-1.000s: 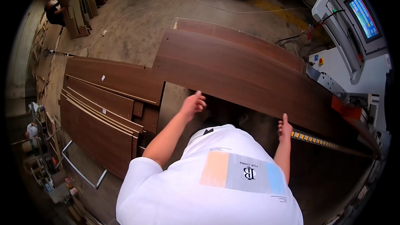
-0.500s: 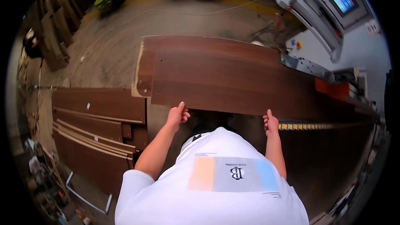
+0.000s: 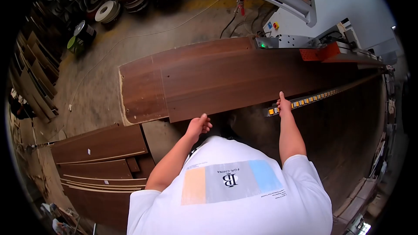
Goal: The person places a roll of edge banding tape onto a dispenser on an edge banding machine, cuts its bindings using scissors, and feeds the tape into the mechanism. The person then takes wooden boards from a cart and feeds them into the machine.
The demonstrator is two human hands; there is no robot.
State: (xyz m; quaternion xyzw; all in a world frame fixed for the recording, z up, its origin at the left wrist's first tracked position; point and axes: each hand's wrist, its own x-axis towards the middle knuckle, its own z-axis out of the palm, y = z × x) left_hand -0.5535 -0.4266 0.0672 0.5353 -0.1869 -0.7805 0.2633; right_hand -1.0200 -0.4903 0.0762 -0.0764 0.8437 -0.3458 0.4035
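Observation:
A long dark brown wood-grain panel (image 3: 226,80) lies on top of a second brown panel (image 3: 140,91), whose raw pale left end sticks out beyond it. My left hand (image 3: 199,126) is at the upper panel's near edge, close to its left corner, thumb up and fingers curled under. Farther right along that edge, my right hand (image 3: 284,104) pinches the panel in the same way. The right end of the panel reaches in beneath the red part (image 3: 320,53) of a machine.
A yellow-blocked roller track (image 3: 305,102) runs along the machine's near side. Brown panels (image 3: 100,146) are stacked at the lower left. On the floor lie a thin cable (image 3: 143,35) and, farther back, edging rolls (image 3: 108,11) and a green bucket (image 3: 75,45).
The upper panel has slid right over the lower one, so more of the lower panel's left end shows. Both hands have stayed at its near edge. My view has turned.

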